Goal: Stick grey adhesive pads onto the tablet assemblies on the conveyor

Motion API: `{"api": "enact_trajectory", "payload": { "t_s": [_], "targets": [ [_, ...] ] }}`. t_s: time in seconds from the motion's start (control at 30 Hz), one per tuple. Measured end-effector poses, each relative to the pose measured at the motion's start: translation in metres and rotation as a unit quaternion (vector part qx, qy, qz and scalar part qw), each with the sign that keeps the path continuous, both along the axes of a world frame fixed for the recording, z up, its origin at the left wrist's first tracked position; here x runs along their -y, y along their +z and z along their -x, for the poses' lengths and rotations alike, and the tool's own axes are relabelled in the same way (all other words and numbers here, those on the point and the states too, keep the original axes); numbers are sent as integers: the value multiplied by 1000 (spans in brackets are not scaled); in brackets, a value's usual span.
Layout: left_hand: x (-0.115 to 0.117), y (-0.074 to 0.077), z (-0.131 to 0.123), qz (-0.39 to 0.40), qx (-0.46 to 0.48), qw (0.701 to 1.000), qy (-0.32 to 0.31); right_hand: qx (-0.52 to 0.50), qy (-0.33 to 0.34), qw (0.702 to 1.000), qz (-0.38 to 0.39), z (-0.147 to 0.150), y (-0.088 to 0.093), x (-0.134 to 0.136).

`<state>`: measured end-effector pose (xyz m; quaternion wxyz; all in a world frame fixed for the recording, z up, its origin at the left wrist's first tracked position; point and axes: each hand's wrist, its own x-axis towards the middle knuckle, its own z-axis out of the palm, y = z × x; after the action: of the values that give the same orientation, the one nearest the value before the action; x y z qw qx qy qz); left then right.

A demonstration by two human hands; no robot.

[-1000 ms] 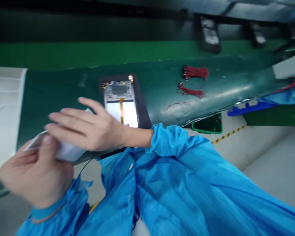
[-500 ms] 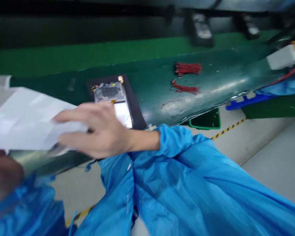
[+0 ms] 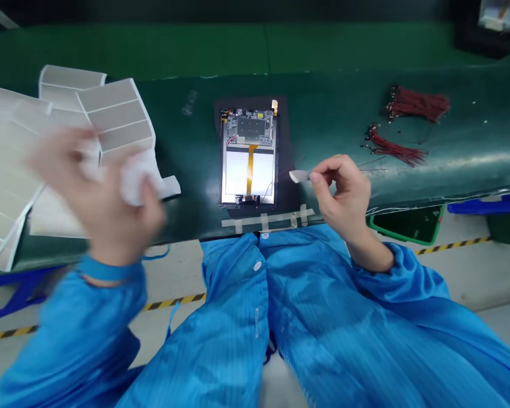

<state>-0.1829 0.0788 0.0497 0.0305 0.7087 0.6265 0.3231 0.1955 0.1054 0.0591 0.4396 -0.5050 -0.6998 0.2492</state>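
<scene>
My right hand (image 3: 344, 195) pinches a small pale strip (image 3: 300, 176), which looks like a peeled sticker, between thumb and fingertips. Just left of it lies an opened tablet (image 3: 250, 156) on a black pad (image 3: 286, 136). Its circuit board, white battery and orange ribbon cable are exposed. Over the sheets of grey stickers (image 3: 121, 110) at the left is my left hand (image 3: 106, 198), smeared by motion. A bit of white paper (image 3: 136, 178) shows by its thumb and fingers; whether they grip it is unclear.
Two bundles of red wires (image 3: 420, 105) lie on the green bench (image 3: 331, 113) at the right. Tape strips (image 3: 267, 220) stick along its front edge. A dark device (image 3: 487, 34) sits at the back right. Below the bench stands a green-rimmed bin (image 3: 408, 226).
The view has swung, so the tablet appears further right. My right hand has moved from the white sheet at the left to right of the tablet, with the strip pinched. My left hand has come over the sheets.
</scene>
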Motion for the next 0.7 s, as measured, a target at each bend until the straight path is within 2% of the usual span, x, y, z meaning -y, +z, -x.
{"api": "enact_trajectory", "payload": {
  "t_s": [0.03, 0.07, 0.13, 0.23, 0.4, 0.53, 0.7],
  "targets": [
    [15, -4, -28, -20, -58, 991, -117, 0, -4, 1000, 11, 0, -1, 1],
    [28, -10, -54, -22, -97, 974, -204, -1, -6, 1000, 21, 0, -1, 1],
    [46, -22, -94, 4, -133, 959, -250, -4, 1, 999, 35, 3, -2, 0],
    [54, -34, -119, 37, -125, 965, -229, -7, 24, 998, 56, 6, 0, -2],
    [50, -38, -111, 62, -78, 969, -225, -49, 47, 994, 83, 8, -4, -1],
    [53, -44, -105, 5, -62, 976, -209, -74, 55, 993, 69, 14, -25, -10],
    [56, -51, -111, -2, -114, 974, -198, -20, 108, 993, 37, 21, -52, -32]
  ]
}}
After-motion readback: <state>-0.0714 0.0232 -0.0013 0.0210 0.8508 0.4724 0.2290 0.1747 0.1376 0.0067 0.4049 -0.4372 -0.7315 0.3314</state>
